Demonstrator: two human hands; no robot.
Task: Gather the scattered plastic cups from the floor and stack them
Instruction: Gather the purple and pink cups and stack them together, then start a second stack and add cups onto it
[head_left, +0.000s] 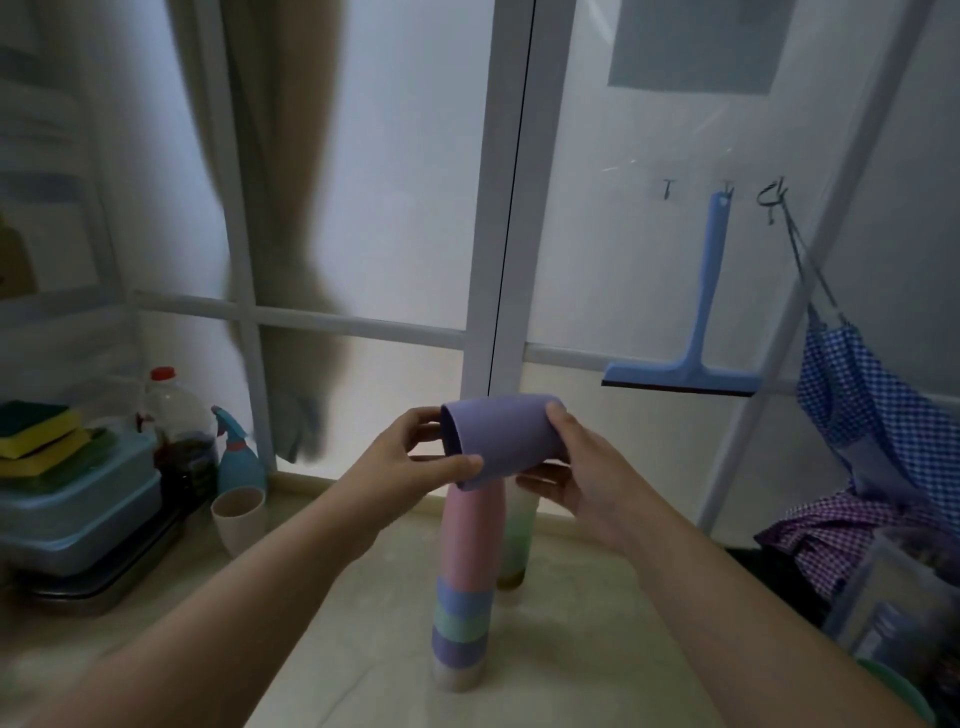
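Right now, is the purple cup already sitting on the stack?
No, both hands hold the purple cup sideways above the stack.

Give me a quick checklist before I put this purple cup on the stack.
1. Cup held securely: ok. Left hand and right hand both have a grip on the purple cup.
2. Cup orientation: not ok. It lies on its side, mouth toward the left hand.
3. Stack upright: ok. The stack, pink on top, stands straight on the floor.
4. Cup above the stack: ok, roughly over its top.
5. Cups left over: not ok. A beige cup stands alone at left.
6. Green stack behind: cannot tell, partly hidden.
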